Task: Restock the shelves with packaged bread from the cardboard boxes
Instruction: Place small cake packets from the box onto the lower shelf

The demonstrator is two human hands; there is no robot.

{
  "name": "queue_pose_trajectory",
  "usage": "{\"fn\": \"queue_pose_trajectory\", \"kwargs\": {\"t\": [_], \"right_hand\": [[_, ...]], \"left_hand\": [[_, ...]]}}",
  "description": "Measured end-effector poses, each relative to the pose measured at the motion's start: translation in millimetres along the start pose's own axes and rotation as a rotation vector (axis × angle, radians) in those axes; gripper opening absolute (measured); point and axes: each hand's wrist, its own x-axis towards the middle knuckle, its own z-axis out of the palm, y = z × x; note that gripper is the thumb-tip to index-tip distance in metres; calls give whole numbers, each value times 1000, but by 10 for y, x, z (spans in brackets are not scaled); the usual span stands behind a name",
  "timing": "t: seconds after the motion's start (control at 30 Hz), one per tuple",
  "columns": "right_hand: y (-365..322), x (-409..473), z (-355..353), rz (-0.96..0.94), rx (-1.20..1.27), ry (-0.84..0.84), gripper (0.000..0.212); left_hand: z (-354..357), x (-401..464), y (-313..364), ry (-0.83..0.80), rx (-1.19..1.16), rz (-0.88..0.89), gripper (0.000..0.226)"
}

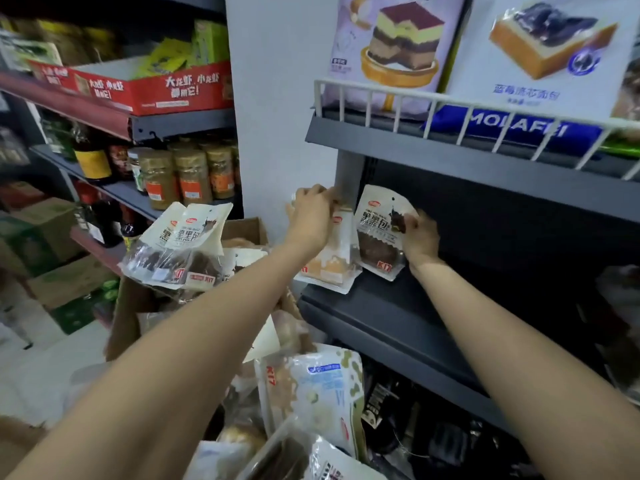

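Nearest the camera, bottom centre: a heap of bagged bread, with a white and green pack (318,396) on top, lying flat; darker packs just below it are blurred. Both forearms reach up and forward over this heap.

Middle left: an open cardboard box (242,230) with two dark bread packs (183,244) propped upright on top of its contents, leaning left, labels facing the camera.

Middle shelf (398,306), dark grey: two packs stand at its left end, side by side. Left hand (311,216) is over the top of the light bread pack (332,261), fingers curled round its top edge, gripping it; pack tilts slightly and its bottom edge rests on the shelf lip. Right hand (420,233) pinches the right upper edge of the dark bread pack (379,233), thumb on the front face, fingers curled behind; pack is upright on the shelf, just beside the light one, edges touching or nearly so, cannot tell which.

Above: upper shelf with a white wire rail (450,116), holding a cake pack (391,46) and a blue toast pack (547,57), both upright behind the rail.

Far left: another rack with a red carton (138,88) on top, brown jars (190,174) one level down, dark bottles beside them. Cardboard boxes are stacked on the floor, blurred.
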Motion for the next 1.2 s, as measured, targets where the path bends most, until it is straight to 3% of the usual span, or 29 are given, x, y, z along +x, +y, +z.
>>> {"fn": "queue_pose_trajectory", "kwargs": {"t": [0.13, 0.3, 0.4, 0.47, 0.53, 0.6, 0.63, 0.73, 0.8, 0.87, 0.97, 1.1, 1.2], "right_hand": [[46, 278, 235, -32, 15, -49, 36], [158, 517, 396, -89, -179, -192, 38], [142, 407, 333, -103, -126, -90, 54], [153, 201, 248, -241, -53, -1, 60], [199, 23, 205, -344, 48, -177, 65], [248, -71, 239, -297, 163, -448, 65], [283, -67, 272, -259, 173, -499, 61], [310, -11, 317, -204, 77, -330, 44], [339, 26, 320, -172, 30, -195, 36], [382, 53, 325, -127, 16, -115, 35], [410, 40, 332, -102, 23, -97, 40], [416, 43, 327, -72, -75, -190, 53], [408, 30, 270, -44, -132, -320, 66]], "left_hand": [[126, 174, -99, 25, -6, 77, 40], [249, 280, -124, 6, 33, 100, 34], [290, 337, -86, 20, 93, 71, 33], [304, 354, -42, 87, 152, 83, 29], [323, 377, 32, 102, 176, 116, 29], [360, 391, 112, 78, 123, 149, 28], [381, 387, 141, 59, 94, 162, 28], [478, 371, 133, 35, 60, 175, 34], [562, 350, 63, 49, -23, 82, 51], [600, 307, 7, 22, -265, -122, 61], [613, 203, -19, -215, -316, -232, 67], [639, 122, -37, -411, -409, -303, 61], [634, 70, -26, -425, -536, -336, 68]]}}
